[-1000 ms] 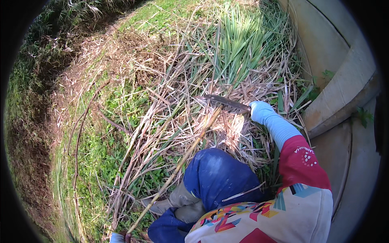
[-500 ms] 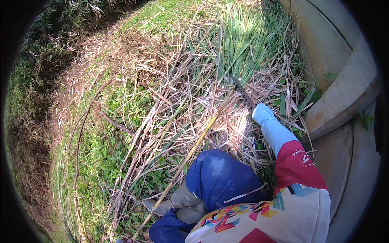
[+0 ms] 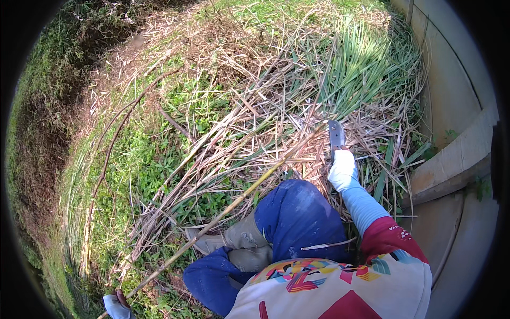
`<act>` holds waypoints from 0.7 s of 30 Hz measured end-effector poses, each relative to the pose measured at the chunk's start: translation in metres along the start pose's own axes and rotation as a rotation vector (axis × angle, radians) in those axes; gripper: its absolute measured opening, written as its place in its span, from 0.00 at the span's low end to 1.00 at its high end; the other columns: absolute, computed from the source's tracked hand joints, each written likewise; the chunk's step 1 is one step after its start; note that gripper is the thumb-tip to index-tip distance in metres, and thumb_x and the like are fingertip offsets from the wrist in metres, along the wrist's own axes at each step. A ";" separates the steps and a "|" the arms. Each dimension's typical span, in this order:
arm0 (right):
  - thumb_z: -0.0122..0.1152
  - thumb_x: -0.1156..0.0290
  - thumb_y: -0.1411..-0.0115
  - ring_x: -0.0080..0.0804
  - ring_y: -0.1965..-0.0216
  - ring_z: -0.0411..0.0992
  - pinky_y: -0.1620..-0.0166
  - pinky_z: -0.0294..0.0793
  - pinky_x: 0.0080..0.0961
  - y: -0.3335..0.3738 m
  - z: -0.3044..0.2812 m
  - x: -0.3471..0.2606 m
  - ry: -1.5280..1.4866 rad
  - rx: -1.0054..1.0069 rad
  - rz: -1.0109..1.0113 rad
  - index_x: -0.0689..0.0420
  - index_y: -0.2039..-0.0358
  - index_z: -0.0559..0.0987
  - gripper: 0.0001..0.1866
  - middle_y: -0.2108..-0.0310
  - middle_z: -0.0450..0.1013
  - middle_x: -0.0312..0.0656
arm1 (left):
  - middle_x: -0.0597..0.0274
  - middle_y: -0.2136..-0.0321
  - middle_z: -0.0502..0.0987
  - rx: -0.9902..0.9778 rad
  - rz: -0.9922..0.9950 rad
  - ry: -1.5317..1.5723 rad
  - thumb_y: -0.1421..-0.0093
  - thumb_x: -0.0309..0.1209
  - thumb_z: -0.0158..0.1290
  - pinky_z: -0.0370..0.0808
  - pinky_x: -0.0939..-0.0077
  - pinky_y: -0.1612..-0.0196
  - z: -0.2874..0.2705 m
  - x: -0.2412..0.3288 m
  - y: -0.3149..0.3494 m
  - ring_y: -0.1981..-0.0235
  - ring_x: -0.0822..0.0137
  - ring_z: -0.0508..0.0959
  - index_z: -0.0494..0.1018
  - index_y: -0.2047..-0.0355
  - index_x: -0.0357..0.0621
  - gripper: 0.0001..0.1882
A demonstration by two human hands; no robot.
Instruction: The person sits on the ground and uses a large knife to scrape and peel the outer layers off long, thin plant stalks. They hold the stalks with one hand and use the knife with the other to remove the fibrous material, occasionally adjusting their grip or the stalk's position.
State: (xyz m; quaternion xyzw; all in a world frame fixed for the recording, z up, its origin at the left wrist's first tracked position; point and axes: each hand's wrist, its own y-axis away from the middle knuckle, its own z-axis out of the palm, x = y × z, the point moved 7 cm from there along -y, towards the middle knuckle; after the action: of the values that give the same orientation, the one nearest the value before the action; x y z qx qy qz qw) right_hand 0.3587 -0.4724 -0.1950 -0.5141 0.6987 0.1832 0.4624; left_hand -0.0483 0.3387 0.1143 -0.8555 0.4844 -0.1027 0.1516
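Observation:
My right hand, in a white glove with a pale blue sleeve, is closed round the handle of a machete. The wide, dark blade points away from me, close to the far end of a long cane stalk. Yellowish in its middle, the stalk slants from the lower left up to the heap of dry leaves. My left hand, partly gloved in white, grips its lower end at the bottom edge of the view. My bent legs in blue trousers are just right of the stalk.
Dry straw-like leaves cover the ground, with a pile of green blades at the upper right. A pale wall with a slanting support stands on the right. A thin brown branch lies left, beside dark undergrowth.
The machete has turned to show its flat side and now lies nearer the stalk's far end. My left hand has come further into view with the stalk. The whole view has shifted.

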 end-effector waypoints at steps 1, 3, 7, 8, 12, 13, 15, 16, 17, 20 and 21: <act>0.60 0.70 0.41 0.49 0.56 0.75 0.50 0.72 0.44 0.007 0.022 -0.064 0.446 0.051 -0.549 0.58 0.53 0.79 0.15 0.59 0.78 0.48 | 0.56 0.83 0.66 0.141 0.045 0.128 0.30 0.37 0.56 0.64 0.65 0.75 -0.006 -0.008 0.008 0.83 0.59 0.65 0.72 0.68 0.39 0.14; 0.69 0.71 0.51 0.57 0.43 0.71 0.40 0.71 0.41 -0.001 0.048 -0.119 0.515 -0.184 -0.592 0.51 0.41 0.77 0.33 0.41 0.72 0.55 | 0.58 0.86 0.62 0.053 -0.007 0.009 0.30 0.40 0.57 0.61 0.64 0.77 -0.011 -0.027 0.008 0.83 0.62 0.61 0.69 0.77 0.38 0.22; 0.63 0.71 0.49 0.57 0.61 0.76 0.59 0.75 0.46 -0.017 0.113 -0.136 0.690 -0.495 -0.827 0.53 0.61 0.83 0.13 0.62 0.78 0.55 | 0.53 0.90 0.65 0.130 -0.097 0.060 0.33 0.45 0.59 0.58 0.57 0.80 -0.057 -0.019 -0.005 0.87 0.58 0.61 0.73 0.82 0.38 0.26; 0.62 0.71 0.48 0.57 0.66 0.75 0.63 0.73 0.45 -0.022 0.132 -0.119 0.685 -0.588 -0.855 0.55 0.65 0.82 0.09 0.67 0.77 0.55 | 0.52 0.91 0.63 0.099 -0.070 -0.084 0.34 0.50 0.58 0.58 0.56 0.80 -0.076 -0.024 -0.006 0.88 0.55 0.61 0.72 0.84 0.38 0.30; 0.60 0.78 0.42 0.37 0.70 0.73 0.65 0.75 0.30 -0.036 0.173 -0.099 0.206 -0.659 -0.809 0.58 0.62 0.78 0.07 0.72 0.73 0.43 | 0.48 0.87 0.73 0.507 -0.205 -0.271 0.34 0.50 0.59 0.73 0.55 0.74 -0.165 -0.067 -0.008 0.83 0.45 0.76 0.79 0.80 0.41 0.26; 0.60 0.80 0.40 0.34 0.70 0.72 0.65 0.76 0.28 -0.032 0.193 -0.116 -0.043 -0.720 -0.614 0.58 0.62 0.78 0.06 0.70 0.73 0.40 | 0.48 0.81 0.78 0.798 -0.338 -0.273 0.35 0.49 0.61 0.74 0.56 0.71 -0.188 -0.077 0.013 0.79 0.47 0.78 0.81 0.70 0.39 0.22; 0.65 0.81 0.41 0.26 0.71 0.67 0.67 0.71 0.31 0.057 0.228 -0.202 -0.103 -0.910 -0.643 0.59 0.67 0.74 0.07 0.75 0.71 0.40 | 0.49 0.69 0.83 1.444 -0.610 -0.569 0.34 0.53 0.60 0.75 0.58 0.68 -0.202 -0.116 0.085 0.71 0.55 0.82 0.79 0.59 0.38 0.26; 0.69 0.81 0.42 0.25 0.73 0.65 0.68 0.70 0.32 0.108 0.219 -0.267 -0.065 -0.972 -0.755 0.59 0.69 0.73 0.10 0.76 0.71 0.41 | 0.51 0.65 0.82 1.517 -0.726 0.018 0.34 0.55 0.58 0.75 0.61 0.65 -0.165 -0.160 0.120 0.66 0.58 0.81 0.76 0.53 0.38 0.29; 0.74 0.77 0.45 0.27 0.73 0.67 0.67 0.70 0.31 0.160 0.193 -0.332 0.086 -0.949 -0.916 0.59 0.69 0.73 0.14 0.76 0.72 0.42 | 0.53 0.60 0.81 1.512 -0.792 0.642 0.34 0.57 0.57 0.75 0.64 0.63 -0.105 -0.187 0.139 0.61 0.62 0.81 0.74 0.48 0.38 0.32; 0.70 0.79 0.41 0.26 0.71 0.69 0.65 0.71 0.28 0.265 0.174 -0.411 -0.039 -1.218 -0.960 0.62 0.60 0.75 0.12 0.71 0.75 0.43 | 0.48 0.41 0.71 0.943 -0.496 1.488 0.36 0.63 0.55 0.78 0.66 0.54 0.077 -0.035 0.120 0.50 0.62 0.77 0.55 0.30 0.42 0.48; 0.68 0.80 0.40 0.27 0.66 0.74 0.60 0.74 0.26 0.322 0.167 -0.442 -0.123 -1.366 -1.093 0.63 0.50 0.76 0.17 0.66 0.78 0.44 | 0.47 0.39 0.70 0.655 -0.325 1.938 0.37 0.63 0.57 0.78 0.60 0.49 0.135 0.006 0.138 0.45 0.58 0.75 0.52 0.28 0.47 0.49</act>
State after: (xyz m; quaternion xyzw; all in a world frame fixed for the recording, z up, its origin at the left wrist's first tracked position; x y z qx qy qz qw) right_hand 0.1690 0.0227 0.0184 -0.9306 0.0660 0.3419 0.1131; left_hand -0.1120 0.2885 -0.0608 -0.3778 0.2258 -0.8930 -0.0937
